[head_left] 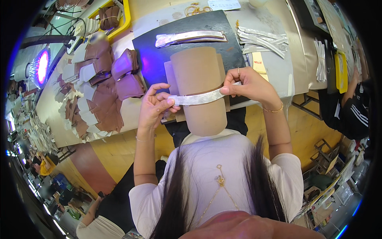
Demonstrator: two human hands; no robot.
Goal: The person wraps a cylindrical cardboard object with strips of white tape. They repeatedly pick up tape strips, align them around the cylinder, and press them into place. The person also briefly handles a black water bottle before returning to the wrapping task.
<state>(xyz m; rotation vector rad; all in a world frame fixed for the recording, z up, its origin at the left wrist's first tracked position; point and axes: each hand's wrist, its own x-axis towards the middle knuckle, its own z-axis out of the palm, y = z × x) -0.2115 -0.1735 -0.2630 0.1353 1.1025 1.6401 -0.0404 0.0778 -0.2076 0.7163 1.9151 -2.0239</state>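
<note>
**Both hands pinch a silvery strip across a tan leather piece**

Head view: The tan leather piece (197,89), a tall curved panel, stands upright in front of the person's chest, its lower end close to the ribbed white top and its upper end over the dark mat (159,51) on the tabletop (278,67). Across the middle of this piece runs a narrow silvery strip (197,98), lying flat against its front face. The left hand (153,107) sits at the left edge of the tan piece, thumb and fingertips closed on the strip's left end. The right hand (248,84) is at the piece's right edge, thumb and forefinger clamped on the strip's right end; a ring shows on one finger and a thin bracelet on the wrist. The two hands are apart, one at each side of the piece.

Beyond the tan piece, on the mat, lie more long silvery strips (191,38). To the upper right of the piece is a loose heap of similar strips (262,40), with a small yellow card (258,63) just below it. Left of the piece, brown and cream cut leather parts (99,91) are spread in overlapping piles along the tabletop. Far to the right of the piece, another person's dark sleeve (352,111) with white stripes is near the tabletop's edge.
</note>
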